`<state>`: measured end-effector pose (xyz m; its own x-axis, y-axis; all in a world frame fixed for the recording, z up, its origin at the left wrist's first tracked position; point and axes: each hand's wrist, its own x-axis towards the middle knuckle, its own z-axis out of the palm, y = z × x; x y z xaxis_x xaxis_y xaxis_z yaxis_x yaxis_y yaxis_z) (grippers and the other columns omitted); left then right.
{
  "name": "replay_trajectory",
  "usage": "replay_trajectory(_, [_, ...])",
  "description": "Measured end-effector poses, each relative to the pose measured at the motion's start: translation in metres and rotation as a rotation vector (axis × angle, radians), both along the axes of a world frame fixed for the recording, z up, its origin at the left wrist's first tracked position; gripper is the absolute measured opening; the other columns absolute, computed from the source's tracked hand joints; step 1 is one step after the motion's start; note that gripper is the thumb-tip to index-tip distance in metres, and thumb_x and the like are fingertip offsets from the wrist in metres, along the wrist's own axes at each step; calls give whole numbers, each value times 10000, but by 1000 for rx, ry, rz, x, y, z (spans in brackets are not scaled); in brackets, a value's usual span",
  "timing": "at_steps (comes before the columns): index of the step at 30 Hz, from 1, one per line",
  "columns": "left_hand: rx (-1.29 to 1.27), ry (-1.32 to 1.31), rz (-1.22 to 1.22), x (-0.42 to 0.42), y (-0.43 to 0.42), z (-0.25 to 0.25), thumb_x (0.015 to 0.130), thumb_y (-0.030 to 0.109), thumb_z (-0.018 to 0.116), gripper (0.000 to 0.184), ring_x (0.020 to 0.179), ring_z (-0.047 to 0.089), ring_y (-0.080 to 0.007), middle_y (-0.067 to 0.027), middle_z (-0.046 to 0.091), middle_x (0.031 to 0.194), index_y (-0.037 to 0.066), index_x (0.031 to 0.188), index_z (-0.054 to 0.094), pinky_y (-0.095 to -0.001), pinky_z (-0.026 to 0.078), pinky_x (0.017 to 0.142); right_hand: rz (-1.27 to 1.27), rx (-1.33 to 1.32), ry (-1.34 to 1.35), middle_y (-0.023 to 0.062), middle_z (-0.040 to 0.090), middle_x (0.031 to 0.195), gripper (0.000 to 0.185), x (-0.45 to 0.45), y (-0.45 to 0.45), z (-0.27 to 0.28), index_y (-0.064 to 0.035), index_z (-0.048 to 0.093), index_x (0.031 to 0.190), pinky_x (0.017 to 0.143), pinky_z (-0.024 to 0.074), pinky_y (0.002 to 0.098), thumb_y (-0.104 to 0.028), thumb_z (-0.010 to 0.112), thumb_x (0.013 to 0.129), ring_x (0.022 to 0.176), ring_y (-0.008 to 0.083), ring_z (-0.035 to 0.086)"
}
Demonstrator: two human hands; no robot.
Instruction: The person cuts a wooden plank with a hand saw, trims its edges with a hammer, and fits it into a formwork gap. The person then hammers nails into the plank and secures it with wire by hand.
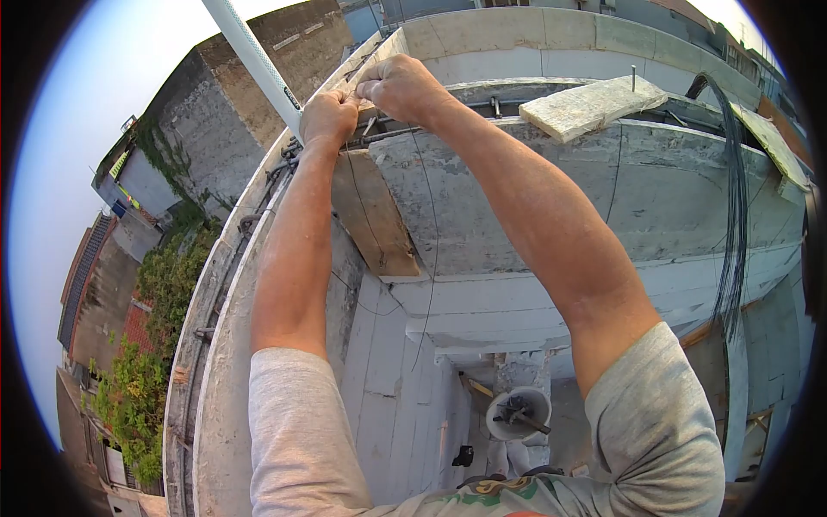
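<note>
Both arms reach forward to the top corner of the board-sided wall formwork (517, 198). My left hand (329, 118) is closed over the corner, beside the lower end of a pale pole (254, 62). Close against it is my right hand (405, 89), its fingers pinched near the left fingertips. Whatever the fingers hold is small and hidden. Below the hands, a brown wooden plank (375, 211) stands against the inner corner. Thin dark wires (433, 198) hang down the boards. Metal bars (495, 107) show in the gap between the form boards.
A rough board (594, 105) with an upright nail lies across the formwork top. To its right hangs a bundle of dark wire (735, 198). Far below stands a bucket (519, 414) with tools in it. Outside the left wall are trees (129, 396) and buildings.
</note>
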<state>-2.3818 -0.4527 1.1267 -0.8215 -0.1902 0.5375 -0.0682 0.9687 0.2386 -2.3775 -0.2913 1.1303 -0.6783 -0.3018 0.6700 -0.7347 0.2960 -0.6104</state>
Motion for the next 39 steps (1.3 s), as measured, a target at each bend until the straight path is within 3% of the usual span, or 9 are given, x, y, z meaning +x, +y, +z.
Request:
replay_trajectory(5, [119,2,68,-2,8,3,797,418,657,399,1004,653,-272,-141,692,1045,103,1036,711,-364,496,857,-52,15,23,175,702,939,248,-1,1,-1,-38,723,965,834,503,379,-200,606,818,875,314,666])
replay_trajectory(8, [153,-195,60,-8,4,15,767,415,673,439,1033,646,-271,-146,683,1082,83,1052,705,-366,490,881,-98,1,8,187,694,935,239,0,1,2,-61,730,930,834,506,404,-193,592,786,900,337,659])
replay_trajectory(15, [107,-260,133,-35,-5,20,733,414,660,521,1102,616,-299,-180,637,1180,28,1082,685,-363,468,925,-346,43,-100,196,687,935,252,14,4,8,-109,718,1007,841,503,439,-229,562,849,915,366,651])
replay_trajectory(24, [-123,-295,72,-94,-55,-1,673,440,715,564,1071,633,-288,-196,655,1132,5,1033,697,-356,486,884,-313,57,11,197,686,914,272,14,2,7,-103,716,994,823,506,447,-275,554,859,885,380,653])
replay_trajectory(29, [45,-332,67,-77,-40,12,639,366,763,512,999,659,-249,-166,686,1066,-9,983,707,-341,500,840,-318,58,9,197,687,905,257,18,5,9,-102,721,970,810,510,449,-268,568,847,874,376,655])
replay_trajectory(30, [268,-298,51,-56,-26,17,647,304,757,445,883,666,-228,-163,698,962,-28,939,708,-336,503,776,-319,63,6,196,687,904,254,21,6,10,-101,722,965,807,512,448,-266,571,845,872,375,656])
replay_trajectory(34, [341,-302,-153,-39,-28,21,663,240,725,385,748,635,-221,-180,672,846,-60,902,696,-350,489,694,-373,63,41,191,692,891,252,18,3,8,-89,728,941,801,521,436,-267,592,826,862,355,668])
replay_trajectory(37, [134,-350,-155,-33,-22,31,667,232,719,365,796,657,-254,-194,683,868,-50,899,702,-344,495,721,-467,59,1,177,700,863,203,18,4,8,-60,730,851,735,542,398,-223,648,762,841,305,690])
replay_trajectory(39, [-113,-363,-80,-20,-4,41,704,200,687,371,958,657,-309,-207,676,1021,-18,1005,691,-352,502,828,-515,65,-21,169,704,863,195,17,4,9,-64,735,851,730,544,386,-211,648,760,838,287,696])
